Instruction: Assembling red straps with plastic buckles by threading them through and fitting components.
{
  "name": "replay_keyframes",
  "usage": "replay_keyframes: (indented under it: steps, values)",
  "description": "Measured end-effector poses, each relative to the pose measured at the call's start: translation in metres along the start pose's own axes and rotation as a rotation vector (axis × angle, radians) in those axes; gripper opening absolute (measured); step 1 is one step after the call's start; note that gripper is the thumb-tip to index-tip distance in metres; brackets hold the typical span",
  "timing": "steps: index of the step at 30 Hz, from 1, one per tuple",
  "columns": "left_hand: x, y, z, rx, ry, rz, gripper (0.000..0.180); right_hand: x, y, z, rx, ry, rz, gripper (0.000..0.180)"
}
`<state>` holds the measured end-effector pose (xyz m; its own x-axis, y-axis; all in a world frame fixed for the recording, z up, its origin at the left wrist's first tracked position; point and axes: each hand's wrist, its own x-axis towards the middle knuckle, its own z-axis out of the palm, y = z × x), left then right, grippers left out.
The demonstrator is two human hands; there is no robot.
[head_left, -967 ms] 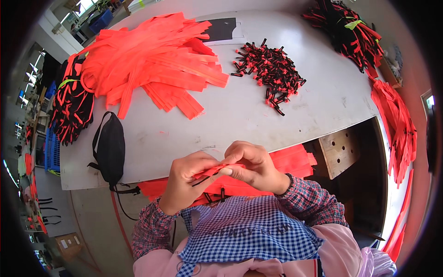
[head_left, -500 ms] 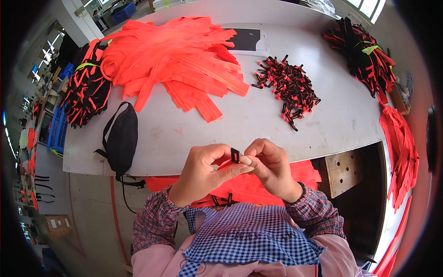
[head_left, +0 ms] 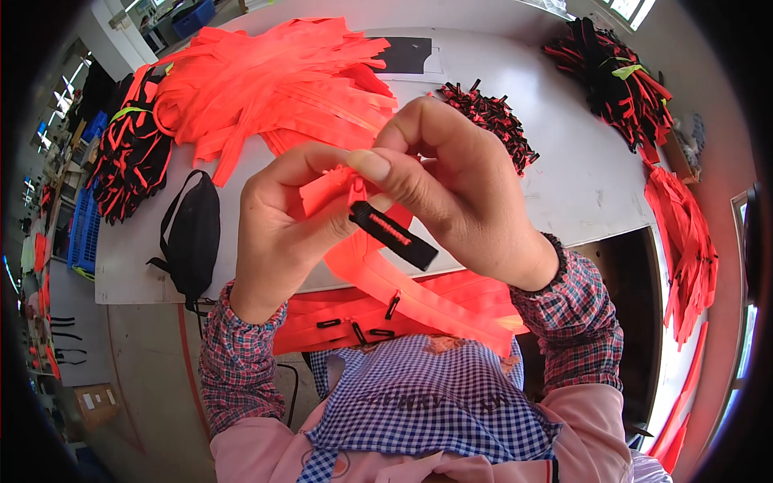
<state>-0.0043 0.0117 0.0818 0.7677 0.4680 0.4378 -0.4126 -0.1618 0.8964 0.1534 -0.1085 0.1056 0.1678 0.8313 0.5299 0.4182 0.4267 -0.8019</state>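
Both hands are raised over the table's near edge, close together on one end of an orange zipper. My left hand pinches the zipper end between thumb and fingers. Thumb and bent fingers of my right hand are closed at the same end, near an orange slider. From that slider hangs a black pull tab with red stitching. Below the hands, the zipper's tape curves down towards my lap, where more orange zippers with black pull tabs lie. The fingertips partly hide the zipper end.
A large heap of orange zipper tapes covers the table's far left. Small sliders with black tabs are piled behind my right hand. Black-and-orange bundles lie on both sides. A black pouch rests at the left edge.
Both hands have risen and come nearer the camera. An orange zipper now shows between them, with the black pull tab hanging from it. The view has shifted slightly.
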Motion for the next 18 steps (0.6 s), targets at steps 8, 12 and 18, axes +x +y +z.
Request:
replay_keyframes:
  steps: [8, 12, 18]
  values:
    - [-0.005, 0.003, 0.011, -0.129, 0.123, -0.02, 0.019, 0.015, -0.005, -0.001, -0.089, -0.042, -0.03, 0.027]
    - [0.001, 0.006, 0.009, -0.141, 0.106, 0.101, 0.018, 0.02, -0.008, 0.007, -0.076, 0.05, -0.125, 0.03]
    - [0.001, 0.003, 0.019, -0.103, 0.071, 0.046, 0.022, 0.043, -0.012, 0.004, -0.127, 0.331, -0.227, 0.029]
